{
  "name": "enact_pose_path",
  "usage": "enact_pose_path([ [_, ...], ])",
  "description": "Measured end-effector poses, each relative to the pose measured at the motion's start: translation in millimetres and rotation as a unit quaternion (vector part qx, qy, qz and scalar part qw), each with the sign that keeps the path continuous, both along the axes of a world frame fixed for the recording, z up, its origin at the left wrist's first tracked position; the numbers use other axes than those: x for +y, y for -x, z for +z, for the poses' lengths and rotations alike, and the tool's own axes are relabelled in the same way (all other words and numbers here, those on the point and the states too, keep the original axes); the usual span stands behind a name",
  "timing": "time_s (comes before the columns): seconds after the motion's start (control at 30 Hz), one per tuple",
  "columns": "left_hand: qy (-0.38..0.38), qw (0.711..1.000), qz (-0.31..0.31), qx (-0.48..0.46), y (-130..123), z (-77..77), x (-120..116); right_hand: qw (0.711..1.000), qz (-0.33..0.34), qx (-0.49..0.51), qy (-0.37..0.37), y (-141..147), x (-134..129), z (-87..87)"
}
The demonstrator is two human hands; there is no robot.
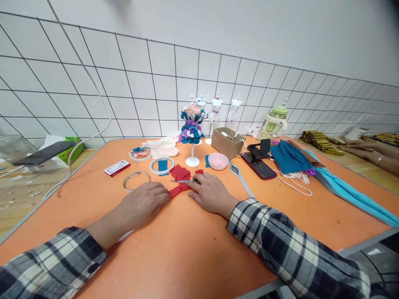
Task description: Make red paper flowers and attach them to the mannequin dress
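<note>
Orange Tabletop [218, 249] Occupied at Its Middle

The near side is crossed by two plaid sleeves [299, 249]. The left hand [144, 203] is laid palm-down, fingers close together; whether anything is gripped cannot be told. The right hand [212, 194] is narrowed around something. Between them, red crinkled material [180, 173] is spread, touched by the left fingertips. Over it, a slim metal tool [181, 181] is held by the right, pointed leftward.

Pointed metal tool [181, 181], grip end hidden
</note>
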State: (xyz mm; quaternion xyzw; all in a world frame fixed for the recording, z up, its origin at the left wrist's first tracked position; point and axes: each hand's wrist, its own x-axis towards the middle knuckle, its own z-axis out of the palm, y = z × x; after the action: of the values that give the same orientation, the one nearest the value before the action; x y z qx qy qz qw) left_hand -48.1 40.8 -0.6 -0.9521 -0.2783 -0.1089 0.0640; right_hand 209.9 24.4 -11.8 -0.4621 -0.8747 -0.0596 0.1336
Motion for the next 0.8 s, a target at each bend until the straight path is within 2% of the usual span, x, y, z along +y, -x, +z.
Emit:
enact_pose_path([
  [0.23,0.129,0.991,-0.029,0.007,-18,11.7,-45,0.999,0.010,0.048,-0.018,-9,0,-2.9],
  [0.37,0.211,0.974,0.004,-0.086,-18,8.5,-45,0.988,0.041,0.134,-0.059,5,-7,4.6],
  [0.47,0.203,0.970,0.040,-0.129,-14,2.4,-32,0.979,0.082,0.176,-0.064,24,-12,6.1],
  [0.57,0.175,0.973,0.053,-0.141,-13,-3.7,-24,0.977,0.164,0.124,-0.052,31,-15,0.3],
  [0.63,0.170,0.977,0.051,-0.121,-13,-7.3,-23,0.970,0.223,0.083,-0.050,27,-17,-4.5],
  [0.8,0.158,0.982,0.087,-0.059,-12,-11.8,-25,0.955,0.290,0.049,-0.026,9,-23,-4.7],
])
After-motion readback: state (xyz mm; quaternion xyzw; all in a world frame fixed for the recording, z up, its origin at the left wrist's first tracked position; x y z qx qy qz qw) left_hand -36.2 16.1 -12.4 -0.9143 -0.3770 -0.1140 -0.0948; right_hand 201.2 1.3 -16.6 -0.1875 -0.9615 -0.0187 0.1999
